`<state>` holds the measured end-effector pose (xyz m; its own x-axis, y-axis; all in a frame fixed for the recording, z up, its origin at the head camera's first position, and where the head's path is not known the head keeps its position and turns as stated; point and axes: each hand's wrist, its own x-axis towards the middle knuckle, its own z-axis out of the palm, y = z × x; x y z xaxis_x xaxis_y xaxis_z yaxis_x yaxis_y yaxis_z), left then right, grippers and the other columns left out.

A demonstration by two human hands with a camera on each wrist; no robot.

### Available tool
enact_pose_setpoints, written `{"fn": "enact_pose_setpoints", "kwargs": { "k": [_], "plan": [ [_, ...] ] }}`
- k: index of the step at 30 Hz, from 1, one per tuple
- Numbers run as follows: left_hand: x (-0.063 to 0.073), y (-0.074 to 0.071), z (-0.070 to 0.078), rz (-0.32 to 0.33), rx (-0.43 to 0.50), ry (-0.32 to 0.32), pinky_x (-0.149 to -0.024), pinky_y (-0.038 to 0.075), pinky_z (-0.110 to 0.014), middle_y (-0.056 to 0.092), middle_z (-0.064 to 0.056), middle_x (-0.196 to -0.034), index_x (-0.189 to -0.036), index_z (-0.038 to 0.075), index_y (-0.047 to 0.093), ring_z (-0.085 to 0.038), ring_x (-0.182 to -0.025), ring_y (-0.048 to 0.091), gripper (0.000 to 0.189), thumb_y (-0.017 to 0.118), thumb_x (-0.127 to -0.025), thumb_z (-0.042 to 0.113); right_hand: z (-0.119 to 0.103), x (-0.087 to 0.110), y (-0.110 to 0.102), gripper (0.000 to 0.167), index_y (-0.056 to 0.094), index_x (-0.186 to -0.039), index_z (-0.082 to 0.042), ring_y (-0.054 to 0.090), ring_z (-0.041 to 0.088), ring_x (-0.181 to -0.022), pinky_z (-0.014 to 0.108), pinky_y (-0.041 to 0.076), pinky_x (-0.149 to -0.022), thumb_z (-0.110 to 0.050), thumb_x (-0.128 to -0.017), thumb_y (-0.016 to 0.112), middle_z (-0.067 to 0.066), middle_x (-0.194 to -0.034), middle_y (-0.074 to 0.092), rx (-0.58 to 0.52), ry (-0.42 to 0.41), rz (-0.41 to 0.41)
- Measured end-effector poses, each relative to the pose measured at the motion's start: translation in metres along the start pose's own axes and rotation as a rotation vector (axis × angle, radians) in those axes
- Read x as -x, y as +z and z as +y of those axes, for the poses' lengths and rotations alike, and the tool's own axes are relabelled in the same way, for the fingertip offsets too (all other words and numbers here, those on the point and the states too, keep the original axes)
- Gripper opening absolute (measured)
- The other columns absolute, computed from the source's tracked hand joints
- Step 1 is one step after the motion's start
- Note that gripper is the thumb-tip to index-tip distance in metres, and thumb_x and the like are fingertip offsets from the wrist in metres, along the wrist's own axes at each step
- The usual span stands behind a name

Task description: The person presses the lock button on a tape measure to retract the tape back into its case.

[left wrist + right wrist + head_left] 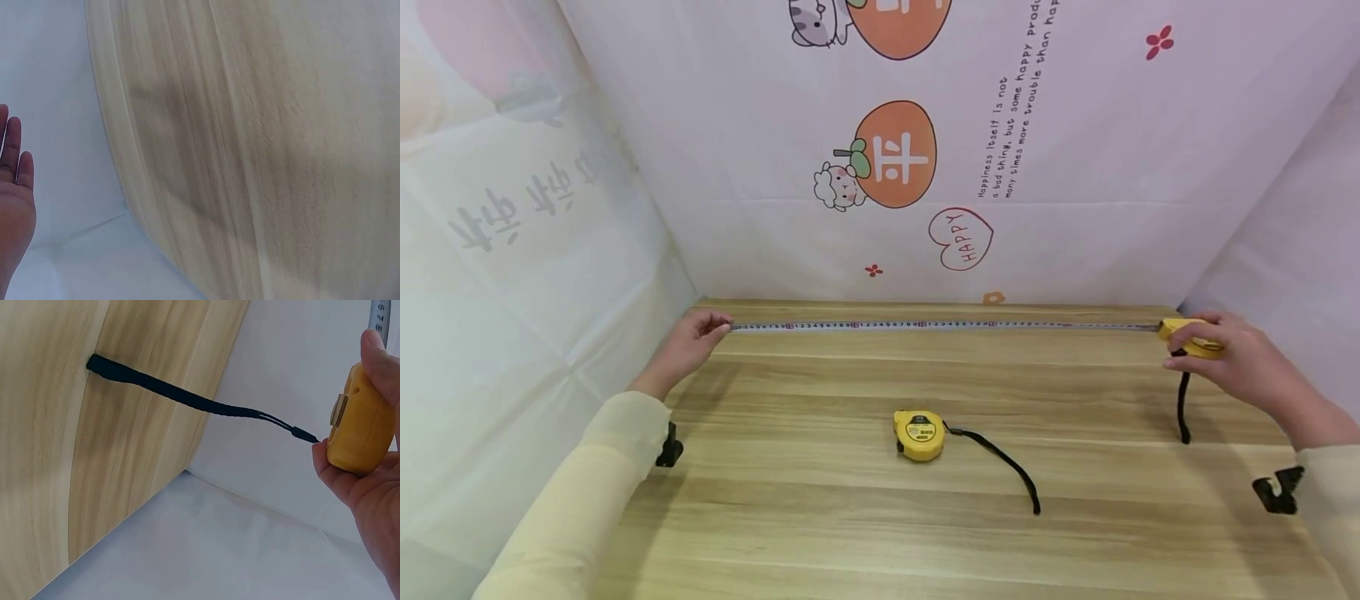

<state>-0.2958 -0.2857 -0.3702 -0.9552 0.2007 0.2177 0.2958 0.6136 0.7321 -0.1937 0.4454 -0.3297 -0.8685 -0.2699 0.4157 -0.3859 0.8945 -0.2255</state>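
My right hand (pixel 1243 354) grips a yellow tape measure (pixel 1206 337) near the table's right end, its black strap (pixel 181 394) hanging down. From the case a long silver blade (pixel 925 326) runs leftward in a nearly straight line along the back of the table. At its far left end my left hand (pixel 694 340) pinches the blade tip between thumb and fingers. Only part of the left hand (pixel 12 206) shows in the left wrist view, where the blade is out of sight. The right wrist view has the fingers wrapped about the tape measure (pixel 362 425).
A second yellow tape measure (pixel 919 435) lies on the wooden table (pixel 820 533) near the middle, with its black strap (pixel 1003 460) stretching right. Printed white cloth (pixel 737 167) rises behind the table and along both sides. Black wrist mounts (pixel 670 447) sit at both sleeves.
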Motion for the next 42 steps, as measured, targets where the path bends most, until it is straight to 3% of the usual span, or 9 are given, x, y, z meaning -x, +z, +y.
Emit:
{"fn": "enact_pose_setpoints", "kwargs": {
  "k": [4,8,10,13,16,27,33,38,42],
  "plan": [
    [-0.0012,0.0009,0.0014,-0.004,0.008,0.008,-0.091,0.042,-0.051,0.055,-0.024,-0.117,-0.122,-0.006,0.054,-0.039,-0.113,0.051,0.032,0.044,-0.105,0.019,-0.0038,-0.0022,-0.0026,0.032,0.068,-0.106,-0.005,0.050,0.045,-0.096,0.052,0.045,-0.065,-0.007,-0.077,0.082,0.026,-0.119,0.049,-0.041,0.073,-0.025],
    [-0.0008,-0.0002,0.0016,0.013,0.011,0.023,-0.090,0.042,-0.048,0.055,-0.025,-0.116,-0.121,-0.008,0.054,-0.039,-0.111,0.052,0.031,0.044,-0.105,0.016,-0.0056,-0.0053,-0.0051,0.068,0.049,-0.137,0.001,0.046,0.049,-0.105,0.056,0.042,-0.074,-0.016,-0.080,0.082,0.032,-0.129,0.045,-0.100,0.154,-0.056],
    [-0.0002,-0.0009,0.0021,0.022,0.015,0.026,-0.089,0.043,-0.046,0.055,-0.025,-0.115,-0.120,-0.009,0.055,-0.039,-0.111,0.052,0.031,0.045,-0.105,0.016,-0.0057,-0.0064,-0.0054,0.082,0.037,-0.143,0.004,0.042,0.051,-0.109,0.056,0.039,-0.079,-0.019,-0.079,0.083,0.036,-0.135,0.040,-0.130,0.187,-0.067],
    [0.0005,-0.0017,0.0029,0.028,0.021,0.020,-0.088,0.043,-0.043,0.055,-0.025,-0.116,-0.121,-0.009,0.055,-0.038,-0.111,0.052,0.031,0.045,-0.105,0.016,-0.0043,-0.0062,-0.0056,0.090,0.033,-0.143,0.008,0.043,0.047,-0.108,0.031,0.040,-0.079,-0.023,-0.077,0.085,0.036,-0.135,0.040,-0.143,0.222,-0.063],
    [0.0011,-0.0019,0.0030,0.033,0.018,0.013,-0.088,0.043,-0.043,0.055,-0.024,-0.116,-0.120,-0.008,0.055,-0.037,-0.111,0.052,0.030,0.045,-0.105,0.016,-0.0031,-0.0049,-0.0058,0.089,0.036,-0.139,0.011,0.047,0.040,-0.099,0.017,0.034,-0.062,-0.028,-0.077,0.085,0.034,-0.129,0.043,-0.131,0.253,-0.067],
    [0.0019,-0.0016,0.0022,0.036,0.008,0.013,-0.092,0.041,-0.051,0.056,-0.025,-0.116,-0.120,-0.008,0.055,-0.040,-0.113,0.051,0.030,0.044,-0.105,0.016,-0.0065,-0.0035,-0.0084,0.081,0.043,-0.131,0.005,0.052,0.028,-0.082,0.028,0.043,-0.053,-0.040,-0.077,0.083,0.025,-0.110,0.052,-0.124,0.329,-0.069],
    [0.0008,-0.0009,0.0014,0.025,0.002,0.011,-0.093,0.041,-0.051,0.055,-0.024,-0.116,-0.121,-0.008,0.054,-0.039,-0.113,0.051,0.031,0.043,-0.105,0.017,-0.0084,-0.0014,-0.0083,0.080,0.043,-0.131,0.003,0.051,0.017,-0.075,0.028,0.044,-0.052,-0.039,-0.077,0.083,0.025,-0.109,0.053,-0.134,0.340,-0.065],
    [0.0016,-0.0016,0.0043,0.024,0.016,0.007,-0.091,0.042,-0.047,0.055,-0.024,-0.116,-0.121,-0.007,0.054,-0.038,-0.112,0.052,0.032,0.043,-0.105,0.018,-0.0081,-0.0019,-0.0083,0.080,0.042,-0.133,0.002,0.053,0.021,-0.079,0.028,0.045,-0.053,-0.040,-0.078,0.082,0.026,-0.112,0.052,-0.144,0.349,-0.070],
    [0.0026,-0.0020,0.0070,0.027,0.034,0.010,-0.089,0.043,-0.035,0.055,-0.025,-0.118,-0.122,-0.008,0.053,-0.038,-0.111,0.052,0.032,0.044,-0.105,0.018,-0.0076,-0.0016,-0.0087,0.082,0.040,-0.136,0.002,0.053,0.029,-0.083,0.029,0.044,-0.052,-0.041,-0.079,0.081,0.027,-0.113,0.051,-0.148,0.357,-0.079]
  ]
}}
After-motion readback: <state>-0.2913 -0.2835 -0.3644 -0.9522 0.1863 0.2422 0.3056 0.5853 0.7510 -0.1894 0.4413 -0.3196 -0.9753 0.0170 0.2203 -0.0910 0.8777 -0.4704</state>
